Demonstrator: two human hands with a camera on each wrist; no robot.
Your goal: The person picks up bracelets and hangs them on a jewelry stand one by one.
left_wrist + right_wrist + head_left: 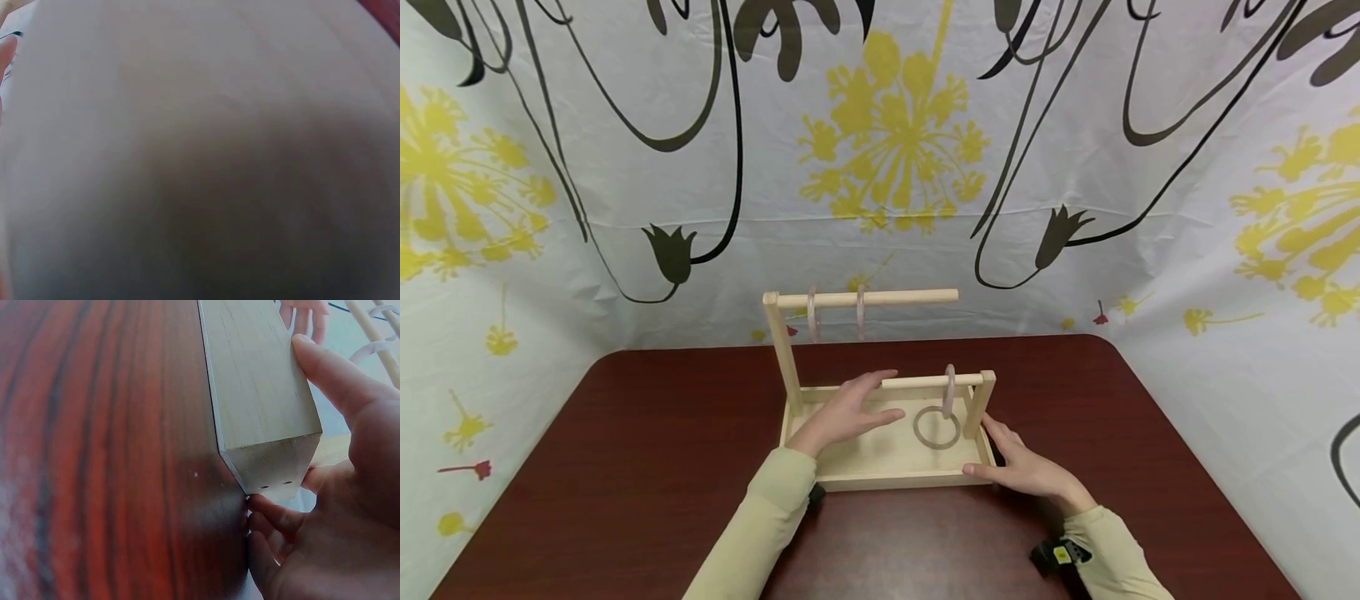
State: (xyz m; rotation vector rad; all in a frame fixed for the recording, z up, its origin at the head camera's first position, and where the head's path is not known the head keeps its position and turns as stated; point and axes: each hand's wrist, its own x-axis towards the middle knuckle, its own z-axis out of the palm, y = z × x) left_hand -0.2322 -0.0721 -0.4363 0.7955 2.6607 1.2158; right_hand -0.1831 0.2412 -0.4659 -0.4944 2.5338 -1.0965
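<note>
A pale wooden jewelry stand (pixel 887 481) has a shallow tray base, with a tall post at its left and a short one at its right, each bearing a rod. My left hand (pixel 850 410) reaches over the tray, fingers and thumb extended, fingertips by the free end of the lower rod (pixel 917 382). My right hand (pixel 1030 469) grips the tray's front right corner, thumb on the front rim and fingers along the right side. One bangle-like ring (pixel 950 392) hangs on the lower rod; another ring (pixel 916 426) lies in the tray. Two more, a ring (pixel 812 315) and its neighbour (pixel 861 313), hang on the upper rod (pixel 910 297).
The stand rests on a dark red-brown table (pixel 662 467) with wood grain. Behind it hangs a white patterned cloth (pixel 880 275) with yellow and dark flowers. A black wrist device (pixel 1060 554) sits at the right sleeve. Pale, blurred wood fills most of the left wrist view.
</note>
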